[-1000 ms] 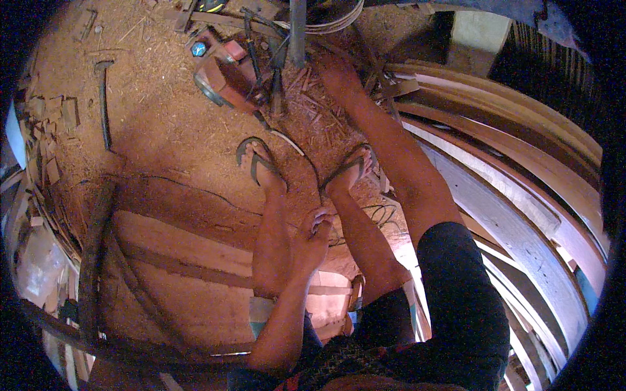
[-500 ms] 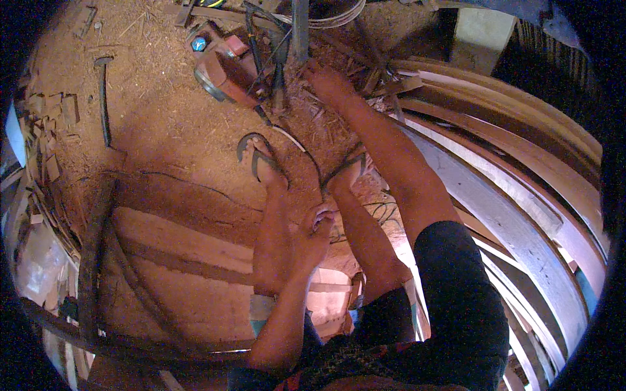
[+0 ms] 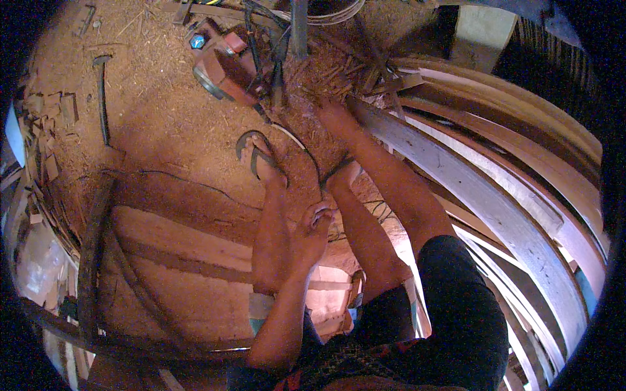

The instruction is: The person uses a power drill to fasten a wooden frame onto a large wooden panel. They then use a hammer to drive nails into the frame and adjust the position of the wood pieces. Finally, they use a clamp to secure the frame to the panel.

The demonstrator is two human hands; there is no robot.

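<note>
My left hand (image 3: 317, 225) hangs in front of my lower legs with its fingers curled in; what they hold, if anything, is hidden. My right arm stretches forward over the right foot. Low over the sawdust and wood bits is my right hand (image 3: 332, 116), beside the end of a long grey plank (image 3: 456, 163); its fingers are too dark and smeared to read. A red and dark power tool (image 3: 229, 73) lies on the ground ahead and to the left, its cord (image 3: 290, 135) running back between my sandalled feet.
A hammer (image 3: 102, 98) lies at the left on the sawdust-covered ground (image 3: 169, 111). Long boards (image 3: 521, 124) are stacked along the right. A metal post (image 3: 298, 29) stands ahead, near a coil of pale cable (image 3: 336, 16). A wooden frame (image 3: 98, 254) fills the lower left.
My right hand has drawn back from beside the post toward my right foot. The left hand has barely moved.
</note>
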